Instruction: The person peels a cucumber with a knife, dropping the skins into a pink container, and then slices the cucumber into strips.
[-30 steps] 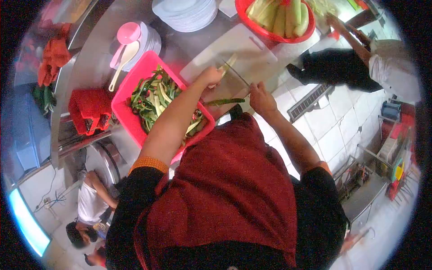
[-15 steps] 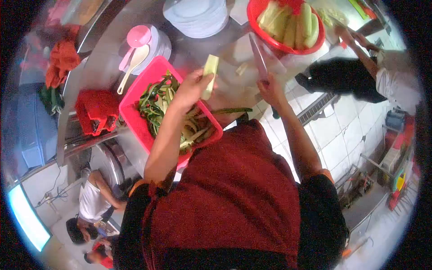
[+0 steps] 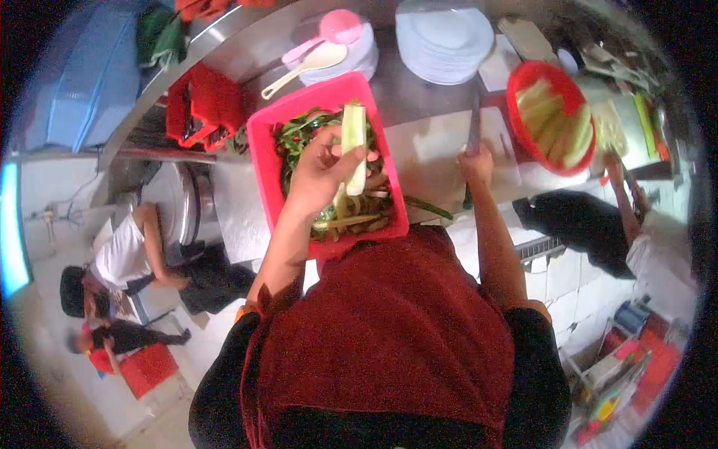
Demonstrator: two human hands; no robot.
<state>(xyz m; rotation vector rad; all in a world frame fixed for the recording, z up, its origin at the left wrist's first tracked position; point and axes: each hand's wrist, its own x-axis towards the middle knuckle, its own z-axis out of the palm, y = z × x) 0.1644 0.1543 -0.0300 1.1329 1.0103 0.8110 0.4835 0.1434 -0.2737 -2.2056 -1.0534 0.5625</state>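
Observation:
My left hand [image 3: 323, 168] is closed around a pale peeled piece of cucumber [image 3: 354, 142], held above a pink basin [image 3: 263, 172]. Green peelings and pale scraps [image 3: 351, 213] lie inside the basin, partly hidden by my hand and forearm. My right hand [image 3: 476, 165] grips a knife [image 3: 474, 123] by its handle. Its blade points away from me over a white cutting board [image 3: 430, 138]. A dark green strip [image 3: 428, 207] lies near the board's front edge. Right of the board, a red bowl [image 3: 513, 97] holds several peeled cucumber pieces [image 3: 557, 123].
Stacked white plates [image 3: 443, 45] stand at the back. Left of them, a pink ladle [image 3: 340, 28] and a cream spoon [image 3: 321, 58] rest on another stack. A red basket [image 3: 202, 108] sits at left. One co-worker's hands [image 3: 617, 168] are at the right; another person [image 3: 123, 251] is lower left.
The view has turned, shifting the counter items rightward. My left hand with the cucumber piece is now over the basin instead of past its edge. The knife in my right hand points straighter ahead.

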